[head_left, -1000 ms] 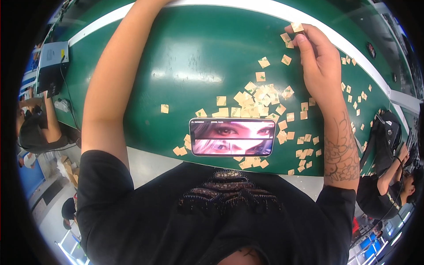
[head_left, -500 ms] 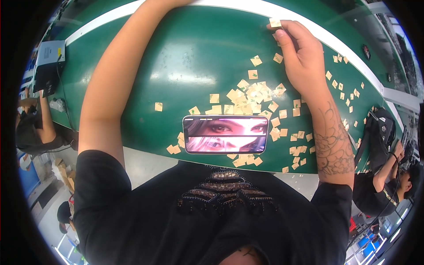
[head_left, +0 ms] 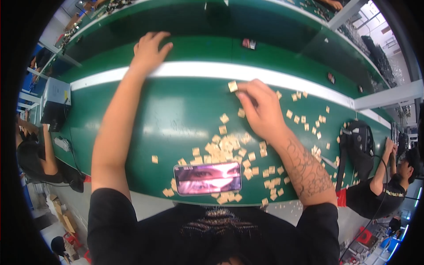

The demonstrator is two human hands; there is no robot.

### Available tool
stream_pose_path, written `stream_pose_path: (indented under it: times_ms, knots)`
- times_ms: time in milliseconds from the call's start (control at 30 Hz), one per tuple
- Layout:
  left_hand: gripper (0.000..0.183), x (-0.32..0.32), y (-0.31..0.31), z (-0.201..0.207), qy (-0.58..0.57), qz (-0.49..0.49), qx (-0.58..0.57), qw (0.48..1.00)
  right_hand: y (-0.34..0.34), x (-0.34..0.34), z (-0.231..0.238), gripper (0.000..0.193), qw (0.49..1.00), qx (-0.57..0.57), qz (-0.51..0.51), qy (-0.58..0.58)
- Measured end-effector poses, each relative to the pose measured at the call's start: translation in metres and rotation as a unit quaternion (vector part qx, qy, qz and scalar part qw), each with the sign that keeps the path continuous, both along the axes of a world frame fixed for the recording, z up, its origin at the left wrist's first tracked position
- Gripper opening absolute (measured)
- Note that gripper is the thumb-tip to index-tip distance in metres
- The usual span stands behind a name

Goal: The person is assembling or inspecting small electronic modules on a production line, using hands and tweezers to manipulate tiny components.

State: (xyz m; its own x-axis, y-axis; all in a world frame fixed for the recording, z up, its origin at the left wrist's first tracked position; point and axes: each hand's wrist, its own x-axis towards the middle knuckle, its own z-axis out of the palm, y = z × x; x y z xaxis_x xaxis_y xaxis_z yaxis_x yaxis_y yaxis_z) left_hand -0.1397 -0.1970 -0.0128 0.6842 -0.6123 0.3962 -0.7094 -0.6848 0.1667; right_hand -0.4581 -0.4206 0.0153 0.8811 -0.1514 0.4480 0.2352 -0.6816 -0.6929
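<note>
My right hand [head_left: 264, 110] is above the far part of the green table [head_left: 168, 106], pinching a small cream square [head_left: 232, 86] at the tips of its index finger and thumb. Many similar squares lie in a loose pile [head_left: 223, 149] and scattered around it. Beyond the white rail [head_left: 194, 70], my left hand [head_left: 152, 52] has its fingers apart and holds nothing; whether it touches the green surface there is hard to tell. A phone [head_left: 208, 178] with a lit pink picture lies face up near the table's front edge, among the squares.
A dark bag [head_left: 358, 145] stands on the right of the table, beside a co-worker [head_left: 382, 194]. At the left end is a grey and black box [head_left: 56, 104] with a cable, near another seated person [head_left: 35, 154]. Small dark items [head_left: 249, 43] lie beyond the rail.
The view has tilted up, showing more beyond the rail and bringing my left hand into sight. My right hand still pinches the cream square; the phone and pile look undisturbed.
</note>
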Motion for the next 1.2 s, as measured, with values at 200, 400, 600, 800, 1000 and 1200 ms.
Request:
stream_pose_path:
  times_ms: [200,400,600,800,1000,1200]
  knots:
    - [0.045,0.011,-0.016,-0.013,-0.047,-0.056,-0.022,0.997,0.003,0.005,-0.001,0.028,0.996,-0.011,-0.025,0.09]
    - [0.023,-0.031,-0.025,0.002,0.115,-0.2,-0.104,0.967,0.018,-0.002,-0.026,0.007,0.997,-0.077,0.022,-0.021]
    - [0.024,-0.151,-0.074,0.04,0.231,-0.402,-0.177,0.868,0.002,-0.005,-0.023,0.011,0.997,-0.065,-0.028,0.005]
    - [0.009,-0.168,-0.047,0.035,0.2,-0.312,-0.18,0.911,0.023,0.023,-0.025,0.008,0.997,-0.015,-0.03,-0.063]
    - [0.009,-0.158,-0.065,0.026,0.186,-0.446,-0.144,0.864,0.006,-0.005,-0.003,0.019,0.993,0.073,-0.062,0.062]
    - [0.007,-0.156,-0.043,0.037,0.24,-0.394,-0.143,0.875,0.004,0.001,-0.021,0.021,0.995,0.095,-0.003,0.015]
